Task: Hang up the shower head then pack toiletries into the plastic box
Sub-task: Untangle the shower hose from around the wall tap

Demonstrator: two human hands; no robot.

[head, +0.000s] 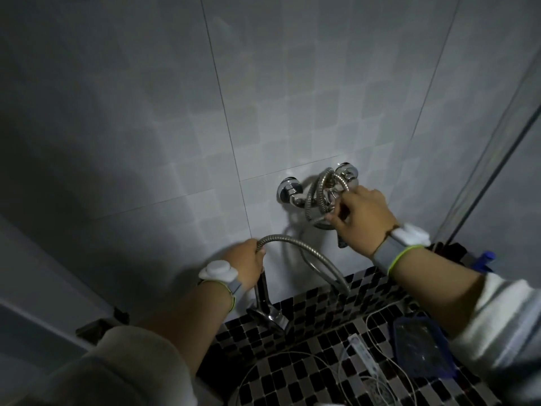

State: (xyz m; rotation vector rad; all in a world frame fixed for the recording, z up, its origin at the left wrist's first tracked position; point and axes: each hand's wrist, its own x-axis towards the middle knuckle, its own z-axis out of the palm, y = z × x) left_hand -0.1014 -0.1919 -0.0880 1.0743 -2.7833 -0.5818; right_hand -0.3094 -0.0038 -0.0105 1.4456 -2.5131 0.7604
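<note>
The left hand [247, 263] is closed around the metal shower hose [310, 253] at the hose's left end, low against the grey tiled wall [146, 112]; its fingers wrap the hose, and a chrome handle [263, 291] hangs down below the fist, though whether that is the shower head itself cannot be told in the dim light. From the fist the hose arcs right and drops toward the mosaic counter [322, 317]. The right hand [360, 213] reaches farther, to the chrome wall mixer [295, 194], where the hose is looped in tangled coils [317, 197]; its fingers are curled and pinched on one of those coils. On the counter near the right forearm lie a blue-rimmed tray [421, 350] and a white tube [363, 354] with a thin white cord [377, 320] around them. Both wrists wear white bands.
</note>
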